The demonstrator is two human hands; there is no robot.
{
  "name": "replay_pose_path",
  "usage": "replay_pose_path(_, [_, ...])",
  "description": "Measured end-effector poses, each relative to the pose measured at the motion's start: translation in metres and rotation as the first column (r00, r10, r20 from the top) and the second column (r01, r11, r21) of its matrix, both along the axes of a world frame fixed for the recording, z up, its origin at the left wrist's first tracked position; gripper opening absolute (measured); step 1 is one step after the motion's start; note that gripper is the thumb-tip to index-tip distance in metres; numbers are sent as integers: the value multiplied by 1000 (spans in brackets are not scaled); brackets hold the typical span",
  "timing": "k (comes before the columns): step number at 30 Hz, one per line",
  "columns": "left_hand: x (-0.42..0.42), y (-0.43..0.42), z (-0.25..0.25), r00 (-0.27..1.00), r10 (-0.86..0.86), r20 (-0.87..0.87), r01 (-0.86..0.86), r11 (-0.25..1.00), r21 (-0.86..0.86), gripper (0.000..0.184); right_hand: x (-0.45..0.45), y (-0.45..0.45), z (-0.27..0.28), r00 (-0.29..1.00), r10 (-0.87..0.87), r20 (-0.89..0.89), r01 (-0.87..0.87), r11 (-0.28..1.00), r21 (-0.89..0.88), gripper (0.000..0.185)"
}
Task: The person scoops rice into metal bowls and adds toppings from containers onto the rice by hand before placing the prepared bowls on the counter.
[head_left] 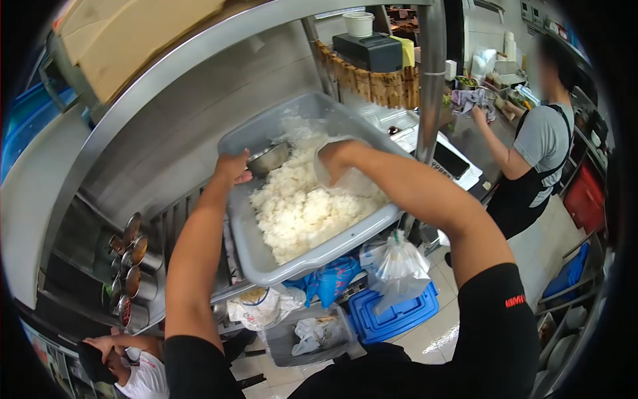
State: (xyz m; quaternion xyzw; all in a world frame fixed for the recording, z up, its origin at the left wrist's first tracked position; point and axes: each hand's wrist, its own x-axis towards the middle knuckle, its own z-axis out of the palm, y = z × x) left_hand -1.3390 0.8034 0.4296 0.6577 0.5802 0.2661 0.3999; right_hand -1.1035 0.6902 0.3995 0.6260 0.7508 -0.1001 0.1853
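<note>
A large grey plastic tub (292,272) holds a heap of cooked white rice (299,206). At the tub's left side, my left hand (232,167) is closed at the edge of a round metal bowl (269,158), which lies tilted against the rice. My right hand (335,163) reaches into the tub's right part, covered by loose clear plastic (355,181). It is down at the rice, and its fingers are hidden by the plastic and the hand itself. More crumpled clear plastic (302,126) lies at the tub's far end.
Metal containers (141,284) stand at left. Below the tub are a blue-lidded box (395,312), a hanging plastic bag (397,266) and a grey bin (309,356). A steel post (432,80) rises at right. One co-worker (541,139) holds a cloth; another person (143,372) is lower left.
</note>
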Motion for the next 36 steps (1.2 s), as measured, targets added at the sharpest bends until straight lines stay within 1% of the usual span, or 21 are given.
replay_pose_path(2, [20, 13, -6, 982, 173, -69, -180, 978, -102, 42, 14, 17, -26, 995, 12, -102, -7, 999, 50, 63])
replay_pose_path(6, [27, 66, -38, 991, 58, -123, -86, 967, -238, 31, 18, -15, 22, 971, -81, -225, 79, 997, -19, 78])
replay_pose_path(8, [25, 95, -61, 993, 113, -42, -120, 936, -332, 17, 28, -15, 35, 850, -151, -505, 198, 979, 40, 101])
replay_pose_path(9, [23, 97, -61, 992, 121, -42, -128, 936, -327, 17, 31, -16, 37, 851, -142, -506, 190, 981, 45, 101])
replay_pose_path(11, [31, 92, -62, 954, 236, 187, -180, 945, -275, 7, 39, -20, 40, 523, -276, -807, 336, 936, -102, 111])
replay_pose_path(13, [35, 63, -37, 938, 238, 251, -187, 960, -210, 6, 50, -13, 44, 493, -257, -831, 299, 947, -115, 106])
replay_pose_path(15, [24, 42, -13, 920, 242, 309, -205, 968, -147, 5, 57, 4, 32, 168, -73, -983, 341, 940, -12, 92])
replay_pose_path(16, [19, 35, -1, 923, 218, 318, -192, 975, -111, 6, 61, -2, 37, -44, -199, -979, 142, 969, -203, 85])
replay_pose_path(19, [-3, 28, 24, 960, 180, 214, -170, 983, -67, 13, 51, -27, 57, -190, -173, -966, 189, 959, -209, 81])
replay_pose_path(22, [-15, -26, 42, 987, -22, 161, -40, 926, 375, 26, 52, -27, 60, -266, -82, -960, 108, 988, -114, 90])
replay_pose_path(23, [-18, -40, 43, 986, -14, 164, -51, 921, 387, 26, 51, -31, 66, -309, -54, -949, 92, 992, -87, 94])
replay_pose_path(24, [-20, -53, 41, 994, -54, 99, -4, 862, 507, 28, 55, -26, 67, -364, -67, -929, -81, 996, -40, 95])
replay_pose_path(25, [-19, -63, 40, 996, -87, 30, 50, 788, 613, 29, 54, -21, 65, -361, -60, -931, -84, 996, -32, 95])
replay_pose_path(27, [-12, -80, 41, 998, -53, -12, 50, 800, 597, 31, 45, -20, 66, -487, 69, -871, -14, 996, 87, 95])
replay_pose_path(28, [-9, -78, 34, 993, -65, -99, 118, 620, 776, 30, 41, -20, 66, -485, 70, -872, -13, 996, 87, 95])
replay_pose_path(29, [-4, -80, 28, 981, -54, -186, 192, 401, 896, 29, 30, -25, 70, -402, 183, -897, 123, 982, 145, 94])
replay_pose_path(30, [3, -100, 35, 981, -64, -185, 188, 563, 805, 27, 22, -29, 71, -302, 282, -911, 251, 945, 209, 94])
replay_pose_path(33, [15, -104, 32, 996, -4, -84, 73, 534, 842, 24, 22, -32, 72, -309, 275, -910, 337, 927, 165, 93])
replay_pose_path(34, [17, -118, 42, 990, -72, 122, 1, 866, 500, 26, 29, -34, 70, -305, 265, -915, 344, 926, 154, 93])
replay_pose_path(35, [18, -111, 35, 989, -79, 128, 5, 869, 495, 26, 37, -34, 70, -350, 172, -921, 327, 944, 52, 89])
replay_pose_path(36, [15, -95, 26, 897, -56, 438, -74, 959, 274, 28, 44, -34, 70, -391, 83, -917, 306, 951, -45, 86])
